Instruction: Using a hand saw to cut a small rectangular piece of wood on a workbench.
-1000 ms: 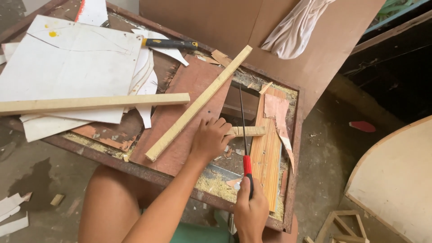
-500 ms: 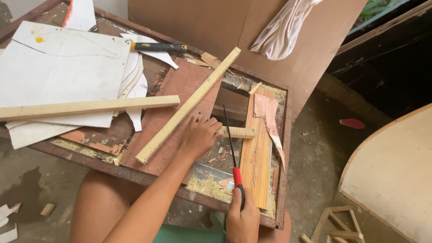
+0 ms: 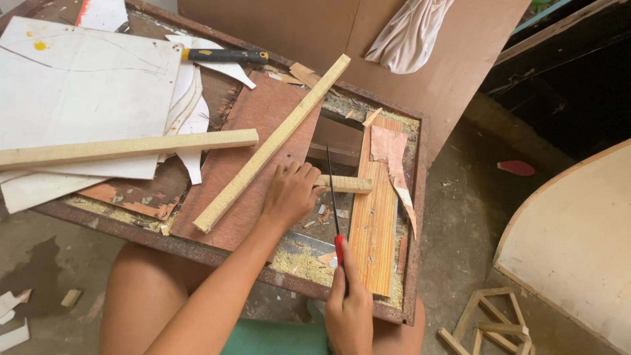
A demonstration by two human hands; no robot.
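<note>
At frame centre, the left hand [image 3: 289, 194] pins a short wood strip [image 3: 345, 184] while the right hand [image 3: 348, 312] holds a red-handled saw [image 3: 335, 210] across it.

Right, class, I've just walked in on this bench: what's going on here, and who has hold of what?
A person is sawing at a worn workbench. The left hand presses a short wooden strip down over a gap in the bench top, while the right hand grips the red handle of a thin-bladed saw, its blade lying across the strip. Sawdust lies near the front edge. Two longer wooden battens and white sheets sit to the left, untouched.
</note>
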